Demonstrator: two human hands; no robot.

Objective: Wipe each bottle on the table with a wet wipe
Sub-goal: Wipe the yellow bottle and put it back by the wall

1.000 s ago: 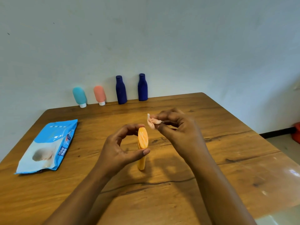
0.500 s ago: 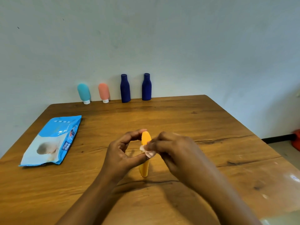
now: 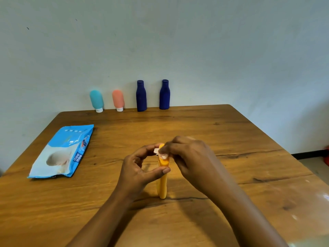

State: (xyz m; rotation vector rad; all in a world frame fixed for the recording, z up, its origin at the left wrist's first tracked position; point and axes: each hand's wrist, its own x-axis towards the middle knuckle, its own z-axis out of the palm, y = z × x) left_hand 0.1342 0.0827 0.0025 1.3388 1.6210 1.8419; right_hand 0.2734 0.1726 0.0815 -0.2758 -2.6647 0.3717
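Pale wall (image 3: 178, 41) fills the top half. Below it a wooden table (image 3: 231, 139) w/ dark cracks in the grain takes most of the rest. A strip of floor (image 3: 316, 166) & a bit of sth red (image 3: 327, 155) show at the far right edge.

Both forearms come in from the bottom & meet near the ctr. Left hand (image 3: 137, 172): fingers (image 3: 151, 147) curled, index arched over to the top end of the yellow bottle (image 3: 162, 184), thumb pressed on its near side, so it pinches the upper part. Right hand (image 3: 192, 157): fingers (image 3: 171, 148) bunched narrow & holding the wet wipe.

Blue & white wipes pack (image 3: 62, 152) lies flat on the left part of the table, well apart from the hands.

Yellow bottle stands upright, base on the table, approx. mid-table on the near side, btw the two hands.

Back row at the far table edge, against the wall: left blue bottle (image 3: 141, 96) & right blue bottle (image 3: 164, 95), both dark, upright, caps on, near each other but apart. Left of them a pink tube (image 3: 118, 99), then a teal tube (image 3: 96, 100), each standing on its white cap. All four are well apart from the yellow bottle.

Wet wipe (image 3: 162, 155): small pale wad, pressed to the top of the yellow bottle, just beside the left index tip. Most of it is hidden under the right fingers.
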